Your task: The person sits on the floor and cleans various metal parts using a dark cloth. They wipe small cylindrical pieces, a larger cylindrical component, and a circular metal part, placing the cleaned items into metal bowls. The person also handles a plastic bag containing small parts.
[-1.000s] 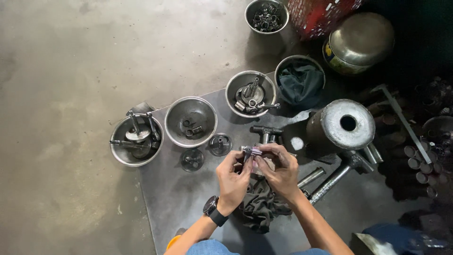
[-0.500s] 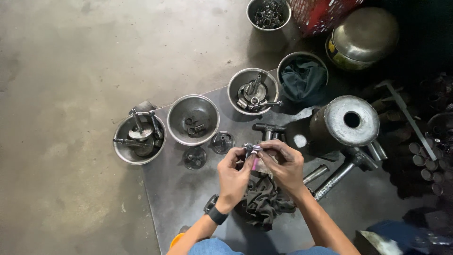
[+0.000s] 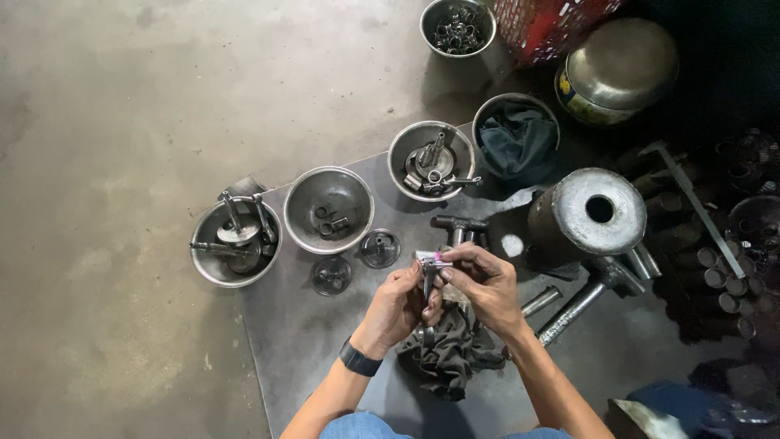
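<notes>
In the head view, both hands sit just below the middle of the frame, closer together than half a second ago: the left hand (image 3: 396, 306) has rolled so its fingers wrap round the lower stem of a small metal part (image 3: 431, 268), where before it only pinched it at the tips and the watch face showed at the wrist. Now only the dark strap shows there. The right hand (image 3: 481, 286) has stayed curled on the top of the part, thumb and forefinger closed at its head, where a small pink mark shows. Judging from that, the grip has gone from a light fingertip hold to a firmer one, as if the part is being steadied while its top end is worked. The part stands roughly upright between the two hands, its head poking out above the left fingers and touching the right fingertips; its lower end is hidden in the left palm. Under the hands lies a dark rag (image 3: 449, 349) on the grey sheet (image 3: 309, 341). Just above are two small discs (image 3: 355, 262) and a T-shaped tool (image 3: 460, 224); further up, left to right, stand three steel bowls (image 3: 328, 210) of parts. A large holed cylinder (image 3: 591, 213) lies right of the hands.
</notes>
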